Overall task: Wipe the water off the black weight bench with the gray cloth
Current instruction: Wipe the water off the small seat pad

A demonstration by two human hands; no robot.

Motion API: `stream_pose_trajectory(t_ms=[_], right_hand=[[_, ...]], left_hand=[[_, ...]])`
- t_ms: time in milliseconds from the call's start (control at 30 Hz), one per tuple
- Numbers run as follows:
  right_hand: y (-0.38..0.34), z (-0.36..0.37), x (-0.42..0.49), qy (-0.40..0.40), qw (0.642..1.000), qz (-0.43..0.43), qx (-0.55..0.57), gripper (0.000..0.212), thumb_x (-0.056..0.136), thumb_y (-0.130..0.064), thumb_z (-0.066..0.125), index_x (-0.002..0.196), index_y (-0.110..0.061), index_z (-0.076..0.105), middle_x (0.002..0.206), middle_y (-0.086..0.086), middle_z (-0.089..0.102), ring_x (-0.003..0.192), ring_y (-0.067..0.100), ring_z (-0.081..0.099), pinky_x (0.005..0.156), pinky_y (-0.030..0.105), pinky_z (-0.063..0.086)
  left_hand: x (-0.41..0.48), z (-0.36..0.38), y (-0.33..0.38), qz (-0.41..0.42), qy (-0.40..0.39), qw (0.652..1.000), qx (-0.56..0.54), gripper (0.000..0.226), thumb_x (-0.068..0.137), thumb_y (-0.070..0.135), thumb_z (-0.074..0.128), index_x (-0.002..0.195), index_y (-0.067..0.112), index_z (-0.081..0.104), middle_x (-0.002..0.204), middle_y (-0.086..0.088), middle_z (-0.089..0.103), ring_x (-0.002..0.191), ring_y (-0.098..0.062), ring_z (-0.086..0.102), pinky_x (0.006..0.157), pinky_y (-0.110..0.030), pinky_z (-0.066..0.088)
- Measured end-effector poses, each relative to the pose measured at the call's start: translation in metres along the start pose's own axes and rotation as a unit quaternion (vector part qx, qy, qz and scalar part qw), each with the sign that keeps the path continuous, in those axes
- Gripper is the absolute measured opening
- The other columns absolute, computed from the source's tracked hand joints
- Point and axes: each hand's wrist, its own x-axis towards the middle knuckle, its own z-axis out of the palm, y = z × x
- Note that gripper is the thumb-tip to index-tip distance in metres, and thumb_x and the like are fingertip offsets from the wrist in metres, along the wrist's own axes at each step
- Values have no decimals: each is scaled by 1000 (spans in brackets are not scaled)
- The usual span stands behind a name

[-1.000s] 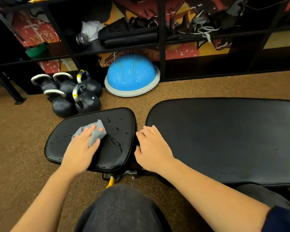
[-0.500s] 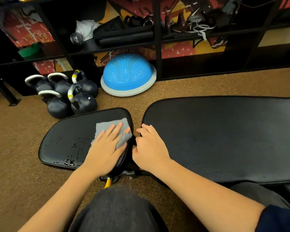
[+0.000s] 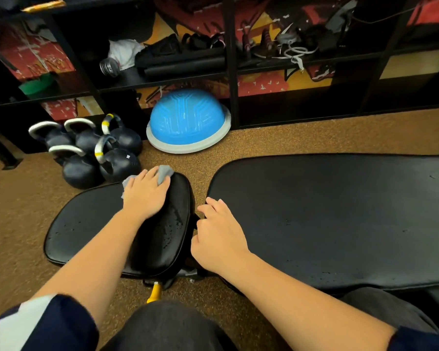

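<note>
Gray cloth (image 3: 164, 173), pressed under flat left hand (image 3: 145, 196) at far edge of black weight bench (image 3: 86, 224), near loose, empty right hand (image 3: 218, 236): looks soft, light, bunch-prone, wants palm pressure.

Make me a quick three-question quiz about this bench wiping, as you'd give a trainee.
1. True or false: the left hand presses the gray cloth on the seat pad's far edge.
2. The right hand is: A gripping the cloth; B resting at the back pad's end; C raised in the air.
3. Fill in: droplets show on the seat pad nearest the ___ hand.
Key: 1 true; 2 B; 3 right.
</note>
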Motion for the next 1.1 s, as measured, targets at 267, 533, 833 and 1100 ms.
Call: stream_pose_trajectory(t_ms=[267,533,833,1100], right_hand=[[-2,1,2,-5,1000,1,-18,63,89,-32,29,132,-5,64,153,12,43,152,30,16,125,46,5],[6,-5,-2,-98,991,-32,-90,48,99,-39,41,130,-13,66,163,9,25,154,32,-6,124,50,-5],[5,-6,-2,-97,990,-38,-94,46,98,-38,44,129,-14,67,163,11,26,154,35,-4,124,51,-5],[3,-6,-2,-84,990,-38,-110,49,100,-40,40,133,-14,64,163,11,25,154,34,-4,124,51,-4]], left_hand=[[-76,4,44,160,-51,983,-69,72,92,64,17,154,34,39,159,25,27,152,2,8,123,-27,2],[-148,-36,32,-46,-154,837,-523,61,79,69,65,128,32,70,134,2,68,130,-8,57,119,-43,36],[-140,-57,-1,-137,50,933,-328,33,97,47,62,122,28,68,118,2,70,116,-27,63,94,-42,48],[-144,0,24,57,-24,998,20,73,97,67,12,162,34,17,170,6,13,157,-17,9,125,-47,9]])
